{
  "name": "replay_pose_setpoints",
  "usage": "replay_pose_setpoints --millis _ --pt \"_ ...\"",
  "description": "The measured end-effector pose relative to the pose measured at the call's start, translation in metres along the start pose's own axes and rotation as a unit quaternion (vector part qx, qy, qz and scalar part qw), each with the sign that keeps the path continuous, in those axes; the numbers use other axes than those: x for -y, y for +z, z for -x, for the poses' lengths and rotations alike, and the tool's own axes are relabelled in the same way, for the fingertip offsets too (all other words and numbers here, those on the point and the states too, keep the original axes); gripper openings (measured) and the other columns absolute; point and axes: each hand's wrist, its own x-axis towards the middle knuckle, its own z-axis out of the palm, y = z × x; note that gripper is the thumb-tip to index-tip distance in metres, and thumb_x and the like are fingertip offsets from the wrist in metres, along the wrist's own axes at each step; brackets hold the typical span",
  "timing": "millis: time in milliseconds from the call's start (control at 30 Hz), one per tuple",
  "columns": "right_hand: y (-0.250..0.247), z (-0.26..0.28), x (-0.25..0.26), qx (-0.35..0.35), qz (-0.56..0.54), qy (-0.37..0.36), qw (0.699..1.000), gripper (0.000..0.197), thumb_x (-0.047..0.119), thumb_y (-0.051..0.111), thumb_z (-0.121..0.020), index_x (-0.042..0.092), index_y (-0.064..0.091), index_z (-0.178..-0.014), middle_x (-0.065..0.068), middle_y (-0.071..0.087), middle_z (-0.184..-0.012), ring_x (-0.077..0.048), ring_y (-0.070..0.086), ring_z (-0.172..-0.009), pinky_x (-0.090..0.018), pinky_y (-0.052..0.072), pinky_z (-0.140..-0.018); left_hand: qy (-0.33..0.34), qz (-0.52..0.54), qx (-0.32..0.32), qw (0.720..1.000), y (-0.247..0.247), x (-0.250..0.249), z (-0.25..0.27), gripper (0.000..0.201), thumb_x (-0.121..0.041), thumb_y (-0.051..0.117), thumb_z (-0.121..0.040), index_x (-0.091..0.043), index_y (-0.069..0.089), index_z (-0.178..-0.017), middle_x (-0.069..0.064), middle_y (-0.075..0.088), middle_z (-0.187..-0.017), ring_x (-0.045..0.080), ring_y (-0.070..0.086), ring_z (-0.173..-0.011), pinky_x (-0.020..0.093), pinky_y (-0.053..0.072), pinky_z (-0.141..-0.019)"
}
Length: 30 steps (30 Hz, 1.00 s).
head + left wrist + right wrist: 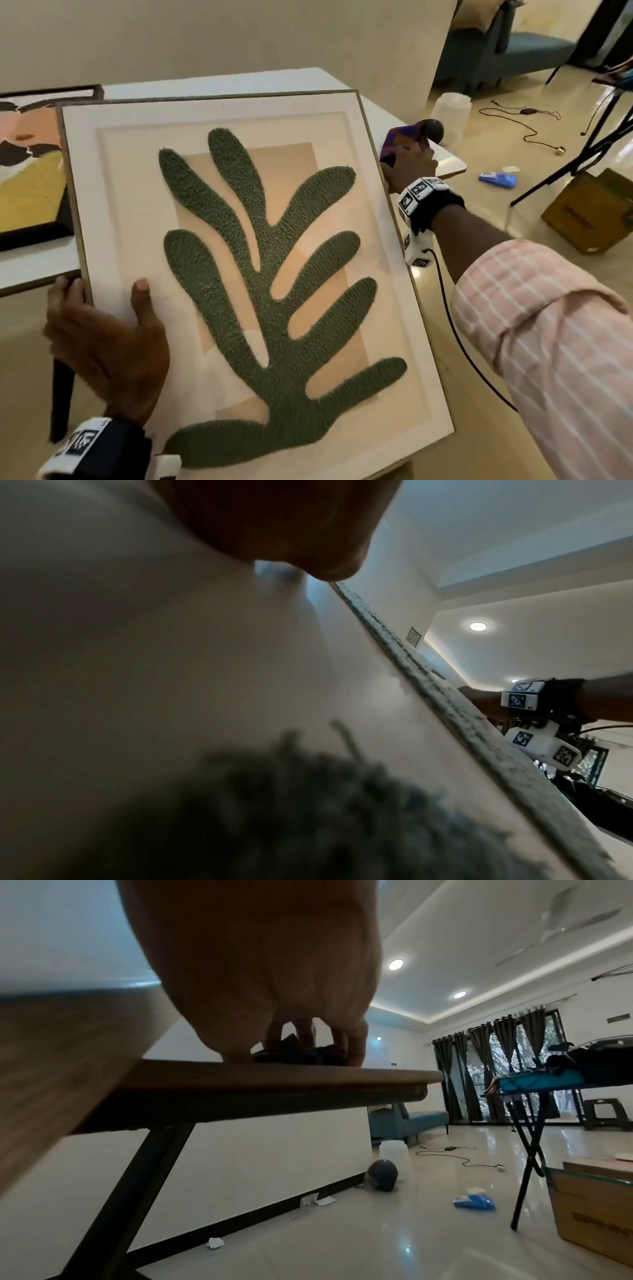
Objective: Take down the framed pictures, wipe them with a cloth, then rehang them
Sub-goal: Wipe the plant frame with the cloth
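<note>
A large framed picture (239, 260) with a green textured leaf on a peach ground fills the head view, tilted over the white table (219, 82). My left hand (106, 339) grips its lower left edge, thumb on the white mat and fingers curled behind the frame. My right hand (411, 164) reaches past the frame's right edge to a purple patterned cloth (407, 137) on the table's right corner. In the right wrist view its fingers (304, 1034) curl down around the dark cloth (294, 1054) on the tabletop. The left wrist view shows the frame's edge (445, 704) close up.
A second framed picture (30, 164) with black, orange and yellow shapes lies on the table at left. On the tiled floor to the right are a cardboard box (592, 216), a blue packet (498, 180), a white jar (450, 109), a cable and black stand legs (579, 161).
</note>
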Motion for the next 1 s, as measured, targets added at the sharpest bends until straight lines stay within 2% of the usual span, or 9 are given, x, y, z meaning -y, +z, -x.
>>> replay_pose_setpoints --millis 133,267,333,433,600,700,867,933,1000 --pt "-0.012 0.015 0.008 -0.034 0.067 -0.050 0.996 0.036 0.025 0.056 -0.094 0.006 0.056 -0.124 -0.019 0.054 -0.127 -0.043 0.046 -0.119 -0.049 0.042 -0.095 0.060 0.002 0.029 0.998 -0.015 -0.020 0.012 0.079 -0.066 0.039 -0.092 -0.017 0.018 -0.150 0.010 0.021 -0.158 0.033 0.024 -0.143 0.053 0.022 -0.116" --pt "-0.038 0.043 0.007 -0.064 0.001 -0.104 0.992 0.023 0.011 0.058 -0.088 0.003 0.067 -0.108 -0.018 0.067 -0.108 -0.039 0.062 -0.105 -0.043 0.051 -0.091 0.084 -0.007 0.038 0.996 -0.026 -0.030 0.016 0.079 -0.055 0.042 -0.096 -0.008 0.013 -0.152 0.012 0.009 -0.162 0.033 0.017 -0.146 0.047 0.016 -0.118" --pt "-0.054 0.059 0.011 -0.128 -0.106 -0.063 0.984 0.024 0.005 0.059 -0.089 0.002 0.068 -0.110 -0.019 0.067 -0.111 -0.037 0.063 -0.106 -0.040 0.048 -0.094 0.109 -0.013 0.050 0.993 -0.031 -0.034 0.014 0.081 -0.054 0.043 -0.096 -0.004 0.012 -0.152 0.015 0.006 -0.162 0.033 0.013 -0.147 0.044 0.013 -0.119" --pt "-0.071 0.096 0.037 -0.251 -0.201 -0.009 0.947 0.030 0.014 0.052 -0.098 0.000 0.058 -0.123 -0.020 0.063 -0.119 -0.033 0.059 -0.109 -0.033 0.042 -0.092 0.135 -0.019 0.065 0.989 -0.029 -0.049 -0.005 0.084 -0.059 0.045 -0.094 -0.006 0.015 -0.152 0.015 0.011 -0.161 0.031 0.014 -0.147 0.046 0.012 -0.119" --pt "-0.060 0.159 0.134 -0.337 -0.222 -0.221 0.888 0.023 0.007 0.060 -0.090 -0.003 0.060 -0.112 -0.022 0.063 -0.103 -0.036 0.061 -0.085 -0.040 0.051 -0.069 0.049 0.002 0.028 0.998 -0.018 -0.091 -0.052 0.082 -0.062 0.048 -0.090 -0.006 0.030 -0.146 0.015 0.037 -0.148 0.034 0.032 -0.136 0.052 0.023 -0.109" --pt "-0.051 0.178 0.189 -0.306 -0.208 -0.293 0.881 0.026 0.001 0.060 -0.085 -0.005 0.061 -0.111 -0.024 0.063 -0.107 -0.037 0.063 -0.085 -0.042 0.054 -0.068 -0.042 0.013 0.021 0.999 -0.009 -0.090 -0.065 0.085 -0.063 0.056 -0.084 -0.008 0.035 -0.144 0.013 0.040 -0.145 0.033 0.033 -0.135 0.049 0.024 -0.109" --pt "-0.028 0.195 0.250 -0.224 -0.135 -0.419 0.870 0.032 0.003 0.060 -0.085 -0.001 0.056 -0.117 -0.025 0.048 -0.139 -0.040 0.052 -0.121 -0.050 0.048 -0.095 -0.062 0.048 0.035 0.996 -0.003 -0.074 -0.071 0.073 -0.061 0.058 -0.085 -0.010 0.046 -0.136 0.012 0.054 -0.134 0.031 0.049 -0.123 0.045 0.033 -0.103" --pt "-0.019 0.202 0.257 -0.146 -0.097 -0.465 0.868 0.035 0.020 0.057 -0.091 0.003 0.052 -0.122 -0.021 0.039 -0.149 -0.038 0.034 -0.139 -0.055 0.038 -0.104 -0.054 0.065 0.022 0.996 -0.003 -0.072 -0.073 0.058 -0.050 0.054 -0.093 -0.010 0.051 -0.134 0.012 0.057 -0.131 0.030 0.053 -0.120 0.043 0.038 -0.101" --pt "-0.015 0.205 0.261 -0.071 -0.118 -0.442 0.887 0.052 0.046 0.054 -0.092 0.005 0.048 -0.124 -0.016 0.033 -0.154 -0.033 0.021 -0.147 -0.057 0.028 -0.112 -0.037 0.079 0.018 0.996 -0.004 -0.067 -0.074 0.045 -0.038 0.046 -0.099 -0.011 0.052 -0.134 0.012 0.058 -0.130 0.029 0.055 -0.118 0.041 0.043 -0.099"
